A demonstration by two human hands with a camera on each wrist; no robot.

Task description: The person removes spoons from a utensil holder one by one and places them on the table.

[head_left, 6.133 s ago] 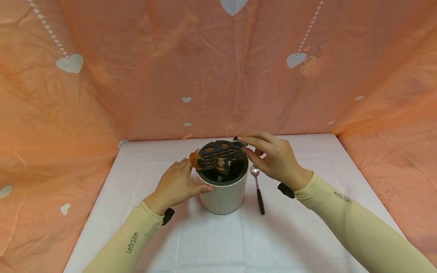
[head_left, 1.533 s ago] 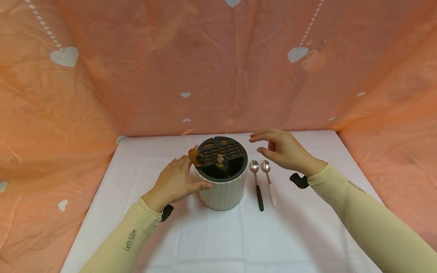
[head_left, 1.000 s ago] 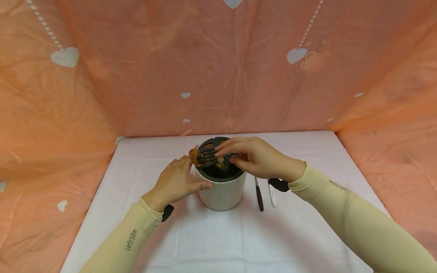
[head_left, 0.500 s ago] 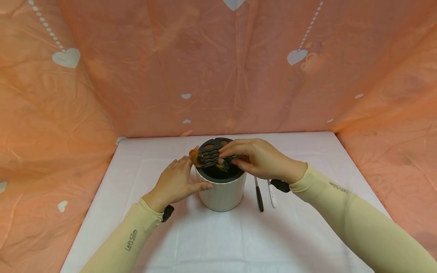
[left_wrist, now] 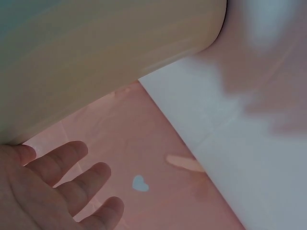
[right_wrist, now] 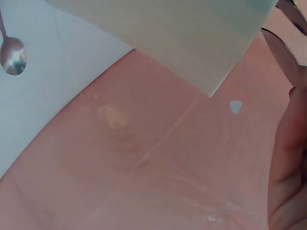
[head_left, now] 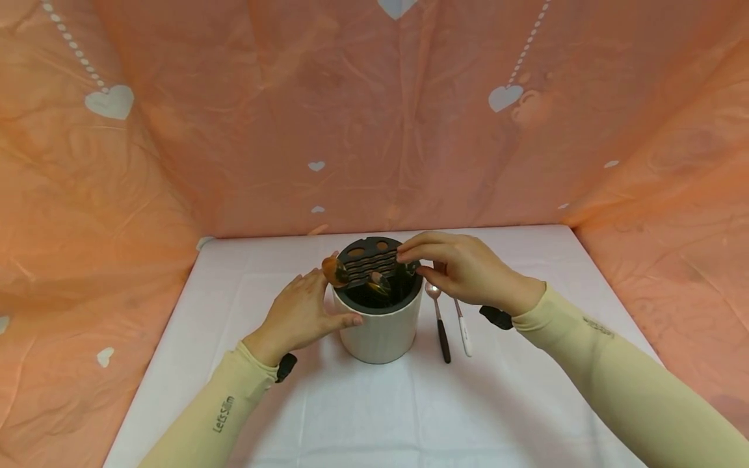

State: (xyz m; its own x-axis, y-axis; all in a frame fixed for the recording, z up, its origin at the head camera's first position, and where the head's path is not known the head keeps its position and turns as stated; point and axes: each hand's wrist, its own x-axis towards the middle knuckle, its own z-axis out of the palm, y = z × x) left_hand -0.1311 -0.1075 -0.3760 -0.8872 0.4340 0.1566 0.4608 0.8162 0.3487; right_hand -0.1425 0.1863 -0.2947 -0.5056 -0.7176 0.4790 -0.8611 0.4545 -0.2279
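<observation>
Left hand (head_left: 298, 317), fingers extended, touches the canister (head_left: 379, 338) at nine o'clock; right hand (head_left: 468, 268) pinches a utensil (right_wrist: 283, 55) by its two o'clock rim! Black-handled spoon (head_left: 443, 339), white-handled spoon (head_left: 465, 337) lie at four.

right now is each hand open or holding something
Left hand: open, resting against the white container.
Right hand: pinching a utensil, type unclear.

The left hand (head_left: 297, 315) touches the pot (head_left: 379, 338) at nine o'clock, the right hand (head_left: 465, 268) pinches cutlery (head_left: 409, 268) at two; a spoon (head_left: 442, 335) and white handle (head_left: 465, 336) lie at four.
</observation>
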